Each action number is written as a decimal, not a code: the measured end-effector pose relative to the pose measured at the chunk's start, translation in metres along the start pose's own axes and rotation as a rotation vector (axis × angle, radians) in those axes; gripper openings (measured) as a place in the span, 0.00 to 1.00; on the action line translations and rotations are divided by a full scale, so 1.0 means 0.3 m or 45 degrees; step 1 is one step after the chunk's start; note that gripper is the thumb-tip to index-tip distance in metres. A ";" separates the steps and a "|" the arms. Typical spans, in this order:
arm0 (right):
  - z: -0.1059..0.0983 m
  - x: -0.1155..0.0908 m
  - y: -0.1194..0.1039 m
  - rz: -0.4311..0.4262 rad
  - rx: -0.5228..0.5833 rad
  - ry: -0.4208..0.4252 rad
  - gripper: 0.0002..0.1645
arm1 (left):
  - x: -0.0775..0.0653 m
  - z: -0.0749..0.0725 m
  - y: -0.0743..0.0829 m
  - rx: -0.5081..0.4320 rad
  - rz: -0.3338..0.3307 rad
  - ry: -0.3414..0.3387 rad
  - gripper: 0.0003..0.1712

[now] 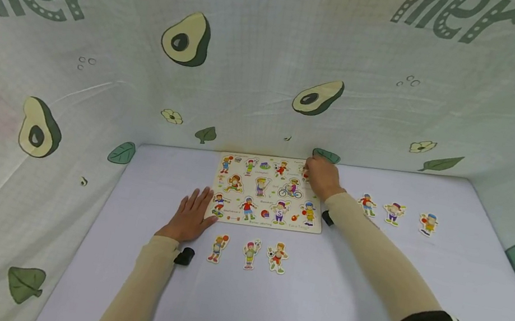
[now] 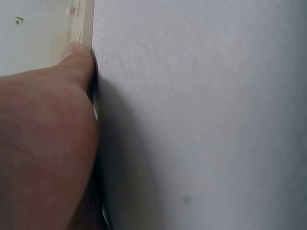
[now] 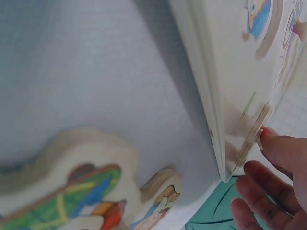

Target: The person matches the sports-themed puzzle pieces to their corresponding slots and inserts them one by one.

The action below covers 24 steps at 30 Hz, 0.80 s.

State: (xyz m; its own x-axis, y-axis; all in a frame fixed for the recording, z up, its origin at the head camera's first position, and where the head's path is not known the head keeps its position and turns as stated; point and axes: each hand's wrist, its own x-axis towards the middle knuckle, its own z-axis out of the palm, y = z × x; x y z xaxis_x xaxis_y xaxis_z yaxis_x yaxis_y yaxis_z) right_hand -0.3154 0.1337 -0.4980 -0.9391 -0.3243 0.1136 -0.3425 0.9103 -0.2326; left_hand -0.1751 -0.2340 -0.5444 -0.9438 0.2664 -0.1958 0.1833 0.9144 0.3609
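A wooden picture puzzle board [image 1: 243,185] with printed child sports figures lies toward the back of the table. My left hand [image 1: 188,216] rests with straight fingers along its left edge; in the left wrist view the thumb [image 2: 76,60] presses against the board's side. At the far right corner, my right hand [image 1: 322,176] pinches a small wooden puzzle piece [image 3: 254,132], thumb on its edge, close against the board face. Most of that piece is hidden behind the hand in the head view.
In front of the board are three loose figure pieces: one with a red ball [image 1: 218,249], one in green [image 1: 250,254] and a soccer player [image 1: 277,257]. Three more [image 1: 367,205], [image 1: 393,213], [image 1: 428,224] lie to the right, near my right forearm. A printed cloth [image 1: 257,41] hangs behind the table.
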 end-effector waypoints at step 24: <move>0.003 0.011 -0.012 0.045 -0.071 -0.038 0.11 | 0.002 0.013 -0.016 0.002 0.042 0.034 0.46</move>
State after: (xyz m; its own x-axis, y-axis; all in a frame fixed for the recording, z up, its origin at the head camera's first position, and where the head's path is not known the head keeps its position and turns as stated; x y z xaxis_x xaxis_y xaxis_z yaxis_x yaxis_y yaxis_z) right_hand -0.3172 0.1292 -0.4978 -0.9512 -0.2985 0.0775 -0.3079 0.9339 -0.1820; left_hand -0.1754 -0.2373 -0.5498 -0.9442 0.2881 -0.1593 0.2147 0.9057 0.3654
